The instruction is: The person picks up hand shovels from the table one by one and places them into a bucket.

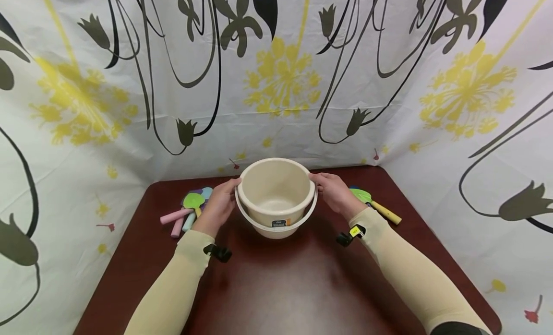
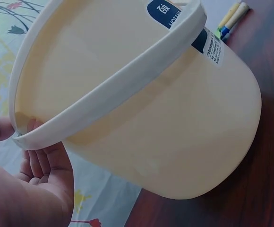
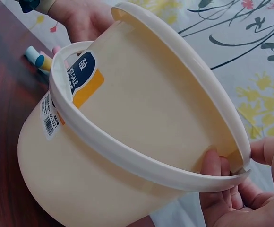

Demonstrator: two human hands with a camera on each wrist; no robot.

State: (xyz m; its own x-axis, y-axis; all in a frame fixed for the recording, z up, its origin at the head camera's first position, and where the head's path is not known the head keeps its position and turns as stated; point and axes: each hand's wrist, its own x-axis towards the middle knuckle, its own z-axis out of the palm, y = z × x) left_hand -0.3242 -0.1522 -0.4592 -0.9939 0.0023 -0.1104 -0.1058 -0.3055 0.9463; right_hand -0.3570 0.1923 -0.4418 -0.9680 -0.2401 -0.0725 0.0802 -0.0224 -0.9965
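Observation:
A cream plastic bucket [image 1: 271, 185] stands upright between the hands in the head view, its wide mouth facing up. Its white carrying handle [image 2: 120, 82] hangs down across the front, passing by a dark blue and orange label [image 3: 82, 78]. At the left side of the rim, the left hand [image 1: 219, 204] grips near the handle's joint, thumb at the edge and fingers underneath. Opposite it, the right hand [image 1: 338, 193] holds the rim the same way. Whether the bottom touches the table cannot be told.
Left on the dark red table [image 1: 276, 287] lies a pile of toy tools with pink handles [image 1: 176, 216] and a green scoop [image 1: 193, 200]. A green tool with a yellow handle [image 1: 386, 213] lies right. Patterned cloth [image 1: 276, 128] surrounds the back and sides.

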